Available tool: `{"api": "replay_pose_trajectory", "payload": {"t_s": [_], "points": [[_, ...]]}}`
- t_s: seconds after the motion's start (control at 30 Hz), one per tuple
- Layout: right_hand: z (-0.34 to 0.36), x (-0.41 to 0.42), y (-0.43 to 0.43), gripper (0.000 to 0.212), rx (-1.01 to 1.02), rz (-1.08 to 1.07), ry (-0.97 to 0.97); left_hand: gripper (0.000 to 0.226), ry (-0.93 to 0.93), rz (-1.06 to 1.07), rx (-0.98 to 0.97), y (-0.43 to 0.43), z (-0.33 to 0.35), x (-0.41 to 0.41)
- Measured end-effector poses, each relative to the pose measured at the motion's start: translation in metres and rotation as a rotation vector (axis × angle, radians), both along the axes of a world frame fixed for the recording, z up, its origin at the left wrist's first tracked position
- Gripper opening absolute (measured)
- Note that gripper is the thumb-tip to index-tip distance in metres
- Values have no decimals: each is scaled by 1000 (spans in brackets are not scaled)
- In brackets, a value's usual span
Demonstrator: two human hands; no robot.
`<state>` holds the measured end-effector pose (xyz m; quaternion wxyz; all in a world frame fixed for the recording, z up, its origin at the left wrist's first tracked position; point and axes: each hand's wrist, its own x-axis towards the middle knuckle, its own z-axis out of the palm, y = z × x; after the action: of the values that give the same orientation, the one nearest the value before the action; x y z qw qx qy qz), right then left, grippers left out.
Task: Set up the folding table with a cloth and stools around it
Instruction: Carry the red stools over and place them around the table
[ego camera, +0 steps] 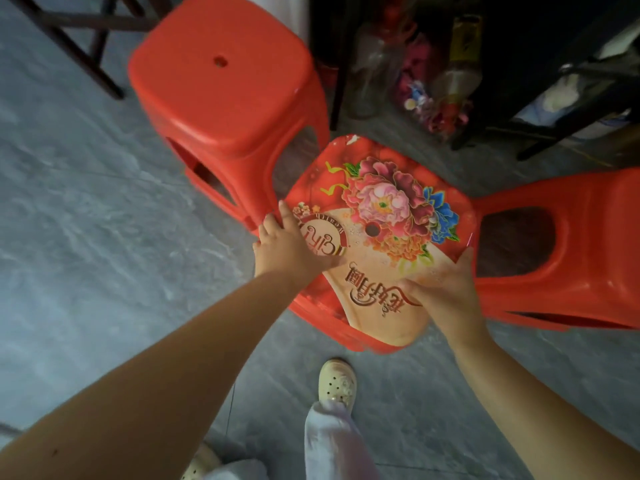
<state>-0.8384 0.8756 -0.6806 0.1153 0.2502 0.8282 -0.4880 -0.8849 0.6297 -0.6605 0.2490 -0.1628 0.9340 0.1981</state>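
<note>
A red plastic stool with a flower-printed seat stands on the floor in the middle. My left hand grips the seat's left edge, thumb on top. My right hand grips the seat's near right edge. A plain red stool stands upright just behind it on the left. Another red stool lies on its side to the right, touching the flowered one. No cloth is in view.
Dark wooden legs cross the top left corner. Plastic bottles and clutter sit under dark furniture at the top right. My shoes stand on the grey floor, which stretches away to the left.
</note>
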Motion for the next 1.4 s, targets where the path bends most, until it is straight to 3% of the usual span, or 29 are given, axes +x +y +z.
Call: {"api": "replay_pose_trajectory", "payload": {"t_s": [0.07,0.1,0.23,0.6,0.77,1.03,1.23,1.4], "points": [[15,14,-38,92,11,105,49,145,-5,58,21,-36,4,27],[19,23,-57,89,20,142,58,144,-6,86,37,-56,6,41],[27,58,-129,118,61,198,3,143,-55,201,102,-133,14,95],[45,122,-411,115,-25,622,-73,139,-12,675,58,-375,27,281],[33,145,-560,119,110,964,-91,127,85,1011,79,-468,20,374],[2,187,-747,130,231,1454,-60,124,177,1338,114,-525,2,479],[-11,228,-804,95,366,1656,37,125,124,1458,99,-546,-14,516],[-6,241,-809,85,384,1615,107,124,60,1456,78,-548,-16,517]]}}
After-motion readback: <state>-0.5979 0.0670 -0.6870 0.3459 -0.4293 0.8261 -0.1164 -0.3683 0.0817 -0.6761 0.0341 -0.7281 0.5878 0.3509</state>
